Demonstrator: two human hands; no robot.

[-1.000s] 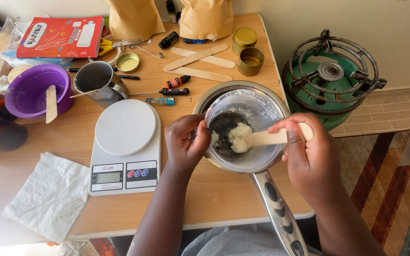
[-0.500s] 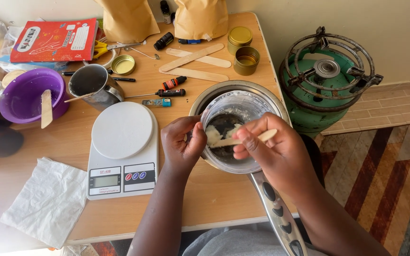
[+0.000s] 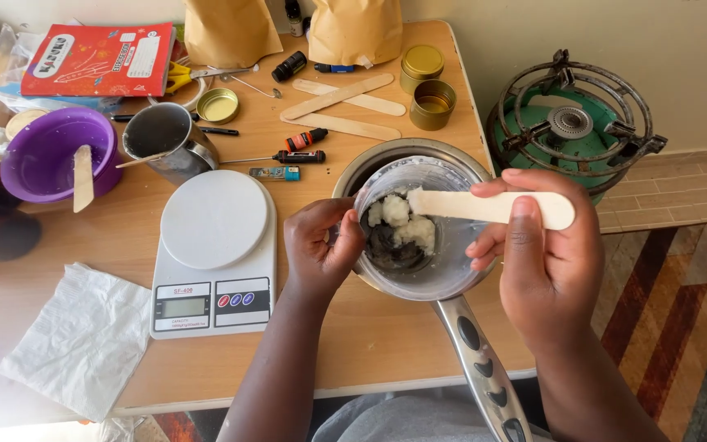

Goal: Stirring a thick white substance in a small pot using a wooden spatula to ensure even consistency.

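A clear glass bowl (image 3: 443, 270) sits inside a metal pan (image 3: 386, 160) at the table's right front. My left hand (image 3: 318, 245) grips the bowl's left rim. A flat wooden stick (image 3: 484, 206) lies across the bowl, held at its right end by my right hand (image 3: 533, 254). Its tip rests on white, lumpy paste (image 3: 403, 221) inside the bowl, over a dark patch at the bottom. The pan's long handle (image 3: 480, 368) points toward me.
A white kitchen scale (image 3: 214, 254) stands left of the pan. Behind it are a metal cup (image 3: 161, 139), a purple bowl with a stick (image 3: 55, 155), spare wooden sticks (image 3: 341, 102), small gold tins (image 3: 431, 102), two brown paper bags and a red book. A green gas burner (image 3: 574, 131) stands on the floor at right.
My right hand lifted the wooden stick flatter and swung its handle rightward. The white paste now lies toward the bowl's upper middle. The view has shifted closer.
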